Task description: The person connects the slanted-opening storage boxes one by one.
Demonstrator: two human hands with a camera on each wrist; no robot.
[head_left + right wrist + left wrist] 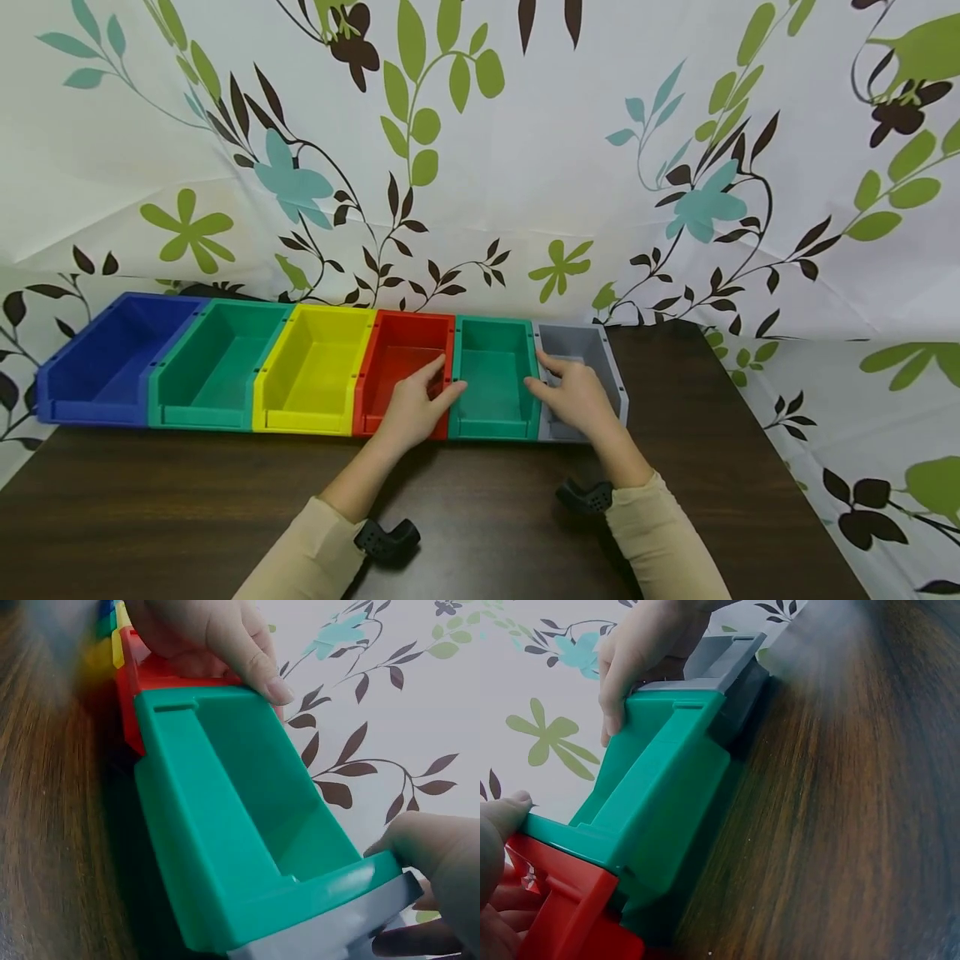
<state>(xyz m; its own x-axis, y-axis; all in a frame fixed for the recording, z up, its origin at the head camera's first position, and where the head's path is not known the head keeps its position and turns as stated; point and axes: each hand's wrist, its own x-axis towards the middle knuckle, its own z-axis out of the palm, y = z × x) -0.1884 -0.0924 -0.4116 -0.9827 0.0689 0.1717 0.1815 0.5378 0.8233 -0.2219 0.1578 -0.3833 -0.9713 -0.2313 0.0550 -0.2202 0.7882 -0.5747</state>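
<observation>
A green bin (497,379) stands in a row between a red bin (405,346) and a grey bin (558,429). My left hand (414,408) grips its left side, with the thumb on the green rim and the fingers down inside the red bin. On the opposite side, my right hand (577,398) holds the right wall. Its thumb lies over the green rim, while its other fingers reach into the grey bin. The left wrist view shows the green bin (671,795) from its low front. Within the right wrist view, the bin's inside (262,765) holds nothing.
Further left in the row are a yellow bin (315,367), another green bin (217,358) and a blue bin (112,358). The dark wooden table (480,517) extends in front of them. Behind hangs a leaf-patterned cloth (480,208).
</observation>
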